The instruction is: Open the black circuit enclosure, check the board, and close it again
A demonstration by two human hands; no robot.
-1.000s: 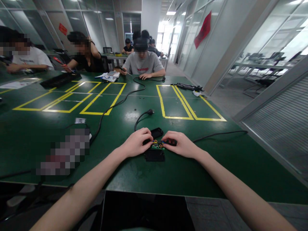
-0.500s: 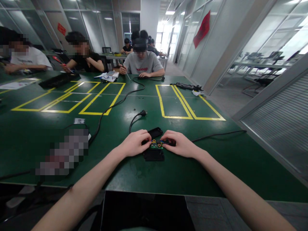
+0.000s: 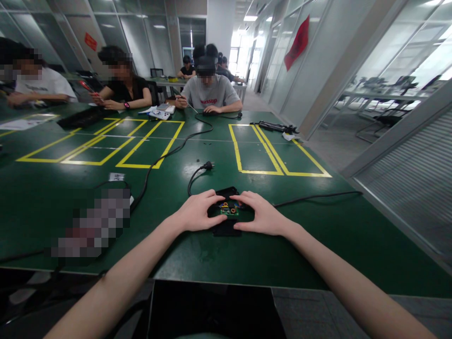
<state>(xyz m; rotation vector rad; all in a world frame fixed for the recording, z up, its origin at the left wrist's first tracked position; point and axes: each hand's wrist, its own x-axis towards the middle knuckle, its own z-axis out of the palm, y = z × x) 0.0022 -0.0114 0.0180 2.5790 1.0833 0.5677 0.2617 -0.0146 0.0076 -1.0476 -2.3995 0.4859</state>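
Observation:
A small green circuit board (image 3: 229,210) with orange and yellow parts lies between my two hands near the front of the green table (image 3: 247,254). My left hand (image 3: 197,213) curls round its left side, and my right hand (image 3: 260,214) curls round its right side. In each hand the fingers are above the board and the thumb below. A black case half (image 3: 226,230) sits under and in front of the board. Another black shell (image 3: 228,191) shows just behind it. A black cord runs back from my left hand to a plug (image 3: 208,165).
A second black cable (image 3: 318,197) trails off to the right. A thicker cable (image 3: 165,154) crosses the yellow taped rectangles (image 3: 141,143). Several people sit working at the far side. A blurred object (image 3: 93,221) lies at the left, and a dark panel (image 3: 212,308) lies below the table edge.
Both hands have shifted from pinching the board at its top to cupping it from both sides over the black case. The plug has slid left and nearer.

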